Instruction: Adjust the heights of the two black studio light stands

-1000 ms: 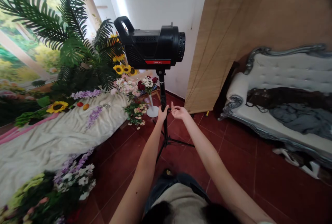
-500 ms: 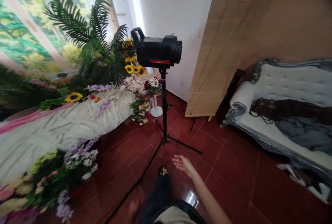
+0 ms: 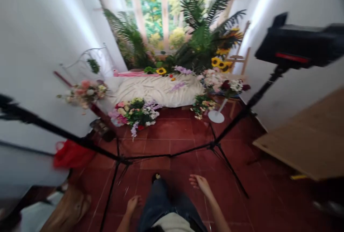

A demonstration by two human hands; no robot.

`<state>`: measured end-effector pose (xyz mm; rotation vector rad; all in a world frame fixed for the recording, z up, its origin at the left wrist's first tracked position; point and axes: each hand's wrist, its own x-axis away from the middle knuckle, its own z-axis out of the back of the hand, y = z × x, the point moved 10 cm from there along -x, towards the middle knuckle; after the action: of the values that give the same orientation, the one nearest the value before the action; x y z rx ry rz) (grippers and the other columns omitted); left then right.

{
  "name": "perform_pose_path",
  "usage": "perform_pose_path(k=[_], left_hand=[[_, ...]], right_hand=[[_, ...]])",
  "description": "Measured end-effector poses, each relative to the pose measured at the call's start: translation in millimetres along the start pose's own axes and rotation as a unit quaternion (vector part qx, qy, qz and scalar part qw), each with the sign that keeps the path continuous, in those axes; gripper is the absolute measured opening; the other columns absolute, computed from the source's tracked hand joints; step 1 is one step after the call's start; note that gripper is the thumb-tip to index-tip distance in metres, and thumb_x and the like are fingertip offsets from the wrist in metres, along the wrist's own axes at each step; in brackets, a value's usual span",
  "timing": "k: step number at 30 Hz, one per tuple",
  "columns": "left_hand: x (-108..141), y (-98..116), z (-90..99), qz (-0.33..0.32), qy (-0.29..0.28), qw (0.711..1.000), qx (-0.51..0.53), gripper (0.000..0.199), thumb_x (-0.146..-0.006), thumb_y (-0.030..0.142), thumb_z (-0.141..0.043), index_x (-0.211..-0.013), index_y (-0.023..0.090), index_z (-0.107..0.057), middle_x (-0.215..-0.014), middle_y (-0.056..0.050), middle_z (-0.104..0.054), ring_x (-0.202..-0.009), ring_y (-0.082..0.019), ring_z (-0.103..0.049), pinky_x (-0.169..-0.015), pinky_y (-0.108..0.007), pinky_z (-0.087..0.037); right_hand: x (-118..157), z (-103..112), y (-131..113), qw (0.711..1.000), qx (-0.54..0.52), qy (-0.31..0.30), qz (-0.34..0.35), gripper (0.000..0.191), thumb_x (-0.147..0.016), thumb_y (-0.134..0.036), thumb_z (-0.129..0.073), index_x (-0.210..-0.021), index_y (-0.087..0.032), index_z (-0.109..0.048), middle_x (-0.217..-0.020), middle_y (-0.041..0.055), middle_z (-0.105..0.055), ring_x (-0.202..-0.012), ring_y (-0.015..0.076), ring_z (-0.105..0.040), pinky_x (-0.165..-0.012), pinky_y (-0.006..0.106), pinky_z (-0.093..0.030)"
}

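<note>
My right hand [image 3: 200, 183] hangs in front of my body above the tiled floor [image 3: 182, 167], its fingers loosely bent, apart and holding nothing. Lower on the other side, my left hand [image 3: 133, 203] is slightly blurred, with loosely curled fingers and no object visible in it. Neither hand touches anything. A black studio light [image 3: 301, 45] with a red label sits on a tripod stand [image 3: 242, 113] ahead to the right. Another black stand [image 3: 64, 131] leans across the left of the view, its top blurred at the edge.
A dark cable [image 3: 172, 155] runs between the stands. Behind lie a white draped cloth [image 3: 153, 90], flower bunches [image 3: 137, 113], palm leaves [image 3: 201, 34] and a white round-based flower stand [image 3: 216, 116]. A red bag [image 3: 72, 154] is at left; a tan panel [image 3: 303, 138] stands at right.
My view has swung left, so the light and its stand now appear farther right. The sofa has left the view; the left stand and red bag have come in. My left hand shows more clearly.
</note>
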<state>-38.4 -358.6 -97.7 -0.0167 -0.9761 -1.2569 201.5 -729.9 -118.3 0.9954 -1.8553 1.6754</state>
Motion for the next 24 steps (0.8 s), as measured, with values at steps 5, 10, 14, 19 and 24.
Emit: perform_pose_path(k=[5, 10, 14, 19, 24], left_hand=[[-52, -20, -12.8, 0.004, -0.142, 0.972, 0.186, 0.009, -0.060, 0.026, -0.062, -0.061, 0.017, -0.060, -0.055, -0.003, -0.064, -0.055, -0.020, -0.066, -0.042, -0.022, -0.044], [-104, -28, 22.3, 0.011, -0.127, 0.948, 0.293, 0.015, -0.067, 0.031, -0.060, -0.070, 0.017, -0.062, -0.060, -0.003, -0.065, -0.047, -0.014, -0.060, -0.039, -0.018, -0.036], [-153, 15, 106.2, -0.061, -0.063, 0.940, 0.330, 0.026, -0.065, 0.040, -0.066, -0.070, 0.015, -0.061, -0.064, -0.003, -0.064, -0.052, -0.013, -0.060, -0.050, -0.023, -0.044], [-196, 161, 268.8, -0.283, 0.128, 0.860, 0.404, 0.041, -0.061, 0.040, -0.073, -0.091, 0.017, -0.057, -0.094, -0.007, -0.064, -0.085, -0.015, -0.061, -0.083, -0.031, -0.048], [-197, 289, 335.7, -0.427, 0.128, 0.799, 0.404, 0.049, -0.060, 0.042, -0.073, -0.098, 0.016, -0.056, -0.099, -0.008, -0.062, -0.088, -0.013, -0.059, -0.084, -0.028, -0.046]], right_hand=[[-13, -52, -8, 0.993, 0.102, -0.049, 0.022, 0.019, -0.071, -0.033, -0.057, -0.074, -0.017, -0.066, -0.071, 0.0089, -0.071, -0.054, 0.0155, -0.065, -0.047, 0.022, -0.047], [-20, -150, 11, 0.979, 0.173, -0.102, 0.022, 0.022, -0.067, -0.038, -0.057, -0.072, -0.018, -0.066, -0.071, 0.0092, -0.071, -0.057, 0.0190, -0.066, -0.050, 0.028, -0.050], [-14, -262, 33, 0.967, 0.194, -0.164, 0.010, 0.027, -0.067, -0.042, -0.060, -0.077, -0.018, -0.066, -0.077, 0.0112, -0.071, -0.065, 0.0200, -0.068, -0.056, 0.030, -0.052], [7, -404, 57, 0.944, 0.200, -0.264, 0.005, 0.028, -0.073, -0.040, -0.058, -0.085, -0.016, -0.066, -0.082, 0.0101, -0.071, -0.063, 0.0144, -0.066, -0.057, 0.024, -0.050], [9, -496, 71, 0.931, 0.227, -0.284, -0.008, 0.024, -0.078, -0.035, -0.055, -0.081, -0.014, -0.065, -0.076, 0.0087, -0.070, -0.054, 0.0107, -0.062, -0.050, 0.020, -0.044]])
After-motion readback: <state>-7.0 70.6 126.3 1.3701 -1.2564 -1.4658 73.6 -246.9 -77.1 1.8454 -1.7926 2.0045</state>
